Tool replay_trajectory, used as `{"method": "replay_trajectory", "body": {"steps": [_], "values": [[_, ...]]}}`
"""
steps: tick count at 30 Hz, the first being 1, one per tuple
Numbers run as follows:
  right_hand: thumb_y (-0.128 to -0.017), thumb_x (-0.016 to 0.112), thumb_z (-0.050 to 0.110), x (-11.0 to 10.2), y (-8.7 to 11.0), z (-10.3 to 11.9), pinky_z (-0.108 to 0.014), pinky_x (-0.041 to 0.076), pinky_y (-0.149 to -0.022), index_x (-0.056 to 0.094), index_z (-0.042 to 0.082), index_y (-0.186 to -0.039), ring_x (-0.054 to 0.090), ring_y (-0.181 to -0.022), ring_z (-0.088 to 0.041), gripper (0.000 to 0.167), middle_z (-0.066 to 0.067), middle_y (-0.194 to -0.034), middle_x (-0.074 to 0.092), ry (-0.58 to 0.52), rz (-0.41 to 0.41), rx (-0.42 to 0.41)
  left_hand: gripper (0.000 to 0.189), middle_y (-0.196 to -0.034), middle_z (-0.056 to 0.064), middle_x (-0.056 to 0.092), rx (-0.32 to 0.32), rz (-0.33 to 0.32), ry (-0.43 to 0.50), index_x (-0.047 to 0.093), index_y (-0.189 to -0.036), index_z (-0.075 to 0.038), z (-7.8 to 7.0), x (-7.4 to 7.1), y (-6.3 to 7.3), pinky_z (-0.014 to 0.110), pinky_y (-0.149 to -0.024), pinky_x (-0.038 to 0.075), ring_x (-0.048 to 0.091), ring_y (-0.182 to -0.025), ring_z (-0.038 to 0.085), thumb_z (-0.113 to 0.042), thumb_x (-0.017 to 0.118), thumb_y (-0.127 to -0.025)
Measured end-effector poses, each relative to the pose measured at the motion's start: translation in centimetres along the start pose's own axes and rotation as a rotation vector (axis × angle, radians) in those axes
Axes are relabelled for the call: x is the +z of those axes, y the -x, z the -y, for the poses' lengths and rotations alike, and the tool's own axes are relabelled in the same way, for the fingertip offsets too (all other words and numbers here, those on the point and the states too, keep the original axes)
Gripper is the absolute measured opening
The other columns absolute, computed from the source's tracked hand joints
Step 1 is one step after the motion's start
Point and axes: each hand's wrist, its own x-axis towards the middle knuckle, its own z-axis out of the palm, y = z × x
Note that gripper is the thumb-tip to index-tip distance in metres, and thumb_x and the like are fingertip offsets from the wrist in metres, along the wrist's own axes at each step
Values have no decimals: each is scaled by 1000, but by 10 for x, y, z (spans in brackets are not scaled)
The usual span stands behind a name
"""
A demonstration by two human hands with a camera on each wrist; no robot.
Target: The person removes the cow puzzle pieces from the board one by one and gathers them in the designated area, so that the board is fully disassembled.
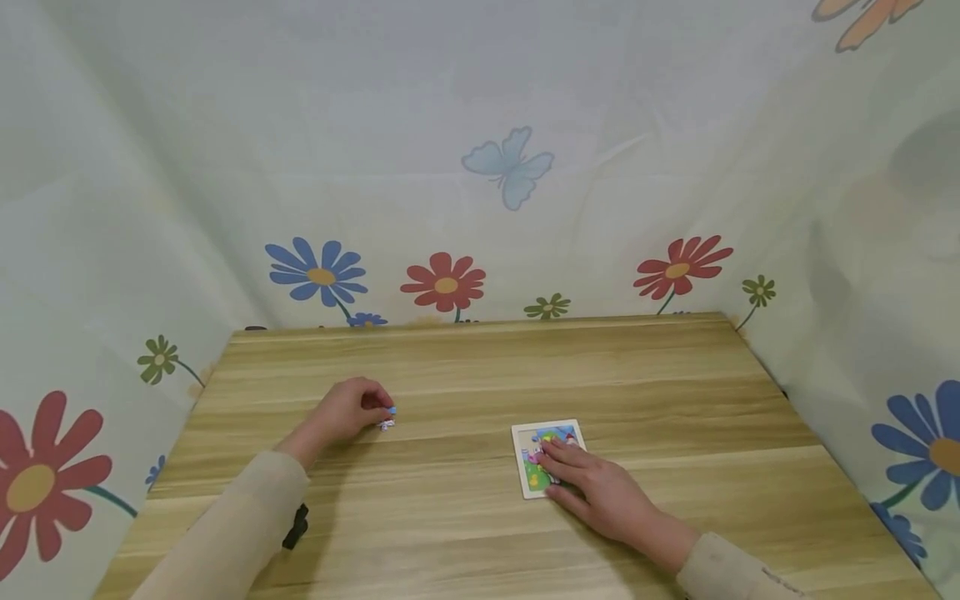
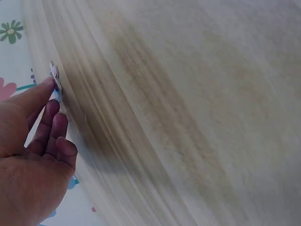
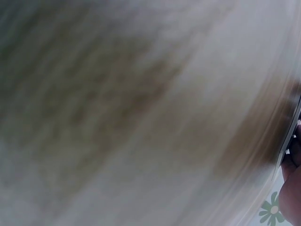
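Note:
My left hand [image 1: 352, 411] pinches a small jigsaw puzzle piece [image 1: 387, 424], white and blue, between thumb and fingers over the left half of the table. In the left wrist view the piece [image 2: 55, 77] is seen nearly edge-on at the fingertips. To the right lies a flat picture puzzle in a pale frame [image 1: 520, 462], printed in green, blue, yellow and pink. My right hand [image 1: 600, 493] rests on it with fingers extended, hiding part of the picture. The right wrist view catches only a bit of that hand [image 3: 292, 188] at its right edge.
A wood-grain table [image 1: 442, 533] stretches beneath both hands. Behind it and at both sides hangs a pale cloth [image 1: 375, 125] printed with flowers and butterflies. A small black object [image 1: 296, 527] shows beside the left sleeve.

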Motion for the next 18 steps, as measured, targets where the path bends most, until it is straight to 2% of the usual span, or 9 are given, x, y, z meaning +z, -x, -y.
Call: {"method": "replay_trajectory", "body": {"steps": [18], "values": [[-92,61,36,1,0,-2,-45,39,-99,52,14,-136,41,-130,-26,50,-5,-143,45,5,-11,-13,9,-79,-7,59,39,-11,-57,68,-86,-15,2,1,1,31,-67,44,52,-73,12,-18,75,-82]]}}
